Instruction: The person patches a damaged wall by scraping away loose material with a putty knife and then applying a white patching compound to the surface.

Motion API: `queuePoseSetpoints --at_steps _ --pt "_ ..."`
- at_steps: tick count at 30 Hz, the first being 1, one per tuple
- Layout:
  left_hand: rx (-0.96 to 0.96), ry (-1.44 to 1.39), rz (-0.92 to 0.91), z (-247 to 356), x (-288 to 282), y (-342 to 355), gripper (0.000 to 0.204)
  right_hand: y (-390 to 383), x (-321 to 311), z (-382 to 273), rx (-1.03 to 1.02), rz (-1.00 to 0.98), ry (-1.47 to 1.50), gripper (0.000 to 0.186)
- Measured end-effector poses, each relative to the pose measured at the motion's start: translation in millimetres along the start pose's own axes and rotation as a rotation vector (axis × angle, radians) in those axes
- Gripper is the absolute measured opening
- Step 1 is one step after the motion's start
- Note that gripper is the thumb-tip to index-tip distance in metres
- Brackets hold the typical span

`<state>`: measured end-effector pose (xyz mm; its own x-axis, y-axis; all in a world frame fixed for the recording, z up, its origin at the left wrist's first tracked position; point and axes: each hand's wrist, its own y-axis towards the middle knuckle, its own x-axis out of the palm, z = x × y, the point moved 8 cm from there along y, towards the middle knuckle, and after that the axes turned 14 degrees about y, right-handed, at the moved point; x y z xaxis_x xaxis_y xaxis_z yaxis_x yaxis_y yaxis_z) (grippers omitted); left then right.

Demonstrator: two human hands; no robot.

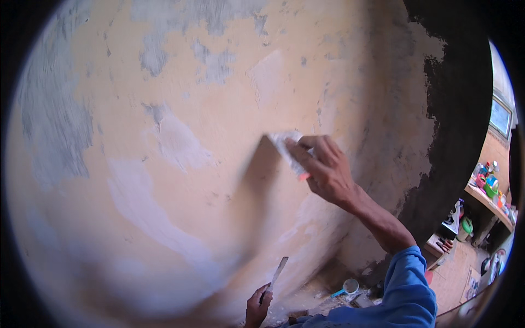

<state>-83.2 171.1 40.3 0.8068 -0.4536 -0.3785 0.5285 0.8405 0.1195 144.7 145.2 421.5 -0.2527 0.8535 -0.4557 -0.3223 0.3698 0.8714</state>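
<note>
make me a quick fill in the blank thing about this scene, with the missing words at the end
1. The right hand holds a flat, whitish-coated scraper at the beige, grey-patched ____.
2. The left hand, holding a narrow, flat tool, is closest to the picture's ____ edge.
3. The loose fabric sleeve is coloured ____.
4. A small, round container at the lower right has a straight blue ____.

Missing words: wall; bottom; blue; handle.

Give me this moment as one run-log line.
right hand: holds whitish flat blade, apparently against patchy wall | left hand: holds narrow flat tool, tilted | lower right: blue-handled round vessel
</note>
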Motion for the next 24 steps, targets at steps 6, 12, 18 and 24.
queuePoseSetpoints --at_steps 6,12,18,24 --pt "0.121 0.081 0.041 -1 -9 4 0.036 90 -56 35 0.112 0.467 -0.095 0.052" --pt "0.097 0.049 0.030 -15 -13 7 0.037 78 6 -23 -0.086 0.224 -0.072 0.055" --pt "0.054 -0.032 -0.005 -16 -23 8 0.037 32 -9 3 -0.078 0.227 -0.152 0.063" --pt "0.092 0.072 -0.045 -18 -25 13 0.036 104 -47 25 0.096 0.458 -0.159 0.048"
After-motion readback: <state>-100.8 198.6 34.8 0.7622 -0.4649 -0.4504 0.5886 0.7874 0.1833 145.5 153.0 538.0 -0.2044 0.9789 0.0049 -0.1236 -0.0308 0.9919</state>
